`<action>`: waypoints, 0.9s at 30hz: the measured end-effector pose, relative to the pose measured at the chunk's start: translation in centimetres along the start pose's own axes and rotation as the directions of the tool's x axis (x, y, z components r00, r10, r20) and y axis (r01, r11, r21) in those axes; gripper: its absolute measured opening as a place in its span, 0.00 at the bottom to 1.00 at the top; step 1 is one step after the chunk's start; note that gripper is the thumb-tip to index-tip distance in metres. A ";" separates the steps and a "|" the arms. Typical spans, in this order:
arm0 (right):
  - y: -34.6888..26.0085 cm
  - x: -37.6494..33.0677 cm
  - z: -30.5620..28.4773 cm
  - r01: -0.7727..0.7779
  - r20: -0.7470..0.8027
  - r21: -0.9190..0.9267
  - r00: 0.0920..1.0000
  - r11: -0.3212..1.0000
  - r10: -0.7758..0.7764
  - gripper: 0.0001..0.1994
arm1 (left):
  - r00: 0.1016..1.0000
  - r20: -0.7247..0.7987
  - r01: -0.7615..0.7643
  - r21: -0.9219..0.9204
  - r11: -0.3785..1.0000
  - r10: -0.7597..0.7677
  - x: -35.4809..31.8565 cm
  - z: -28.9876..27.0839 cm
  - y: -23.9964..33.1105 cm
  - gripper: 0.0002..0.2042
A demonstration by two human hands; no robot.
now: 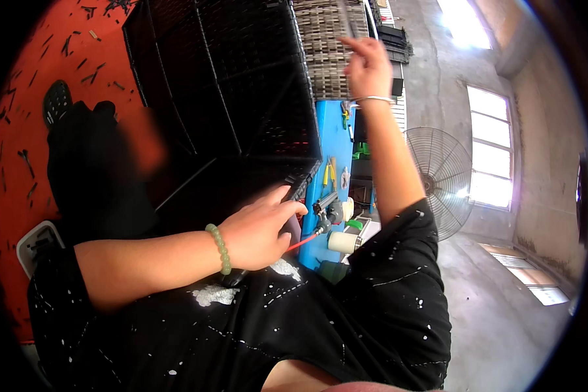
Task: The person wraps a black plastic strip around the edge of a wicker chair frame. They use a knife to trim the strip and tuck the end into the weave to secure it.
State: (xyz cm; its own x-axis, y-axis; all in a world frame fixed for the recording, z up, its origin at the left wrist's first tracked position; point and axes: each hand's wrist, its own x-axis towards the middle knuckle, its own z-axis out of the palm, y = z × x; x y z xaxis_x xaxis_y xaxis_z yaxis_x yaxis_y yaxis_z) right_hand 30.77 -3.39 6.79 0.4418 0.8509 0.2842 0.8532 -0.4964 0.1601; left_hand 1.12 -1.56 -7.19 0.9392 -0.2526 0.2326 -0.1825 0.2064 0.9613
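Observation:
A large black woven wicker piece [242, 72] with a ribbed frame fills the upper middle. My left hand [258, 228], with a pale green bead bracelet, is at its lower corner, fingers apart and partly stretched out; I cannot tell whether they touch the weave. My right hand [370, 65], with a silver bangle, is raised beside a grey-beige woven panel [323, 49]. Its fingers are bent, the index finger pointing left, and a thin grey strip [347, 19], smeared by motion, runs up from them.
A blue work surface [323, 127] holds yellow-handled tools [330, 171], an air tool with a red hose [302, 242] and a white roll [342, 242]. A large fan [438, 183] stands at right. Black scraps [26, 163] litter the red floor at left, near a shoe [57, 103].

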 end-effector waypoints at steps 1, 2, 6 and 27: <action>-1.2 -0.3 2.1 0.133 -0.060 -0.096 0.988 0.986 -0.139 0.11 | 1.000 -0.014 0.011 0.018 1.000 -0.011 0.0 -0.2 -0.1 0.23; -2.6 -0.9 3.4 -0.035 0.047 -0.032 0.998 0.999 0.037 0.22 | 1.000 -0.023 0.021 0.034 0.999 -0.020 0.0 -0.3 -0.2 0.23; -5.5 -1.8 5.7 -0.083 0.135 -0.168 0.985 0.982 0.106 0.29 | 0.999 -0.023 0.044 0.028 0.999 -0.044 -0.2 -0.5 0.1 0.24; -4.4 -0.7 6.2 0.091 0.121 -0.230 0.991 0.969 -0.065 0.24 | 0.997 -0.007 0.071 0.006 0.997 -0.071 -0.2 -0.8 0.4 0.24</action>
State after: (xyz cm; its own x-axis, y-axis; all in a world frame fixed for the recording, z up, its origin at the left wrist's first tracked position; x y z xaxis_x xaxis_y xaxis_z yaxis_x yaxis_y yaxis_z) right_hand 28.41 -0.73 0.03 0.4160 0.8957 0.1568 0.8033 -0.4428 0.3984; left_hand 1.13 -0.70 -6.99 0.9518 -0.2600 0.1630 -0.1174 0.1824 0.9762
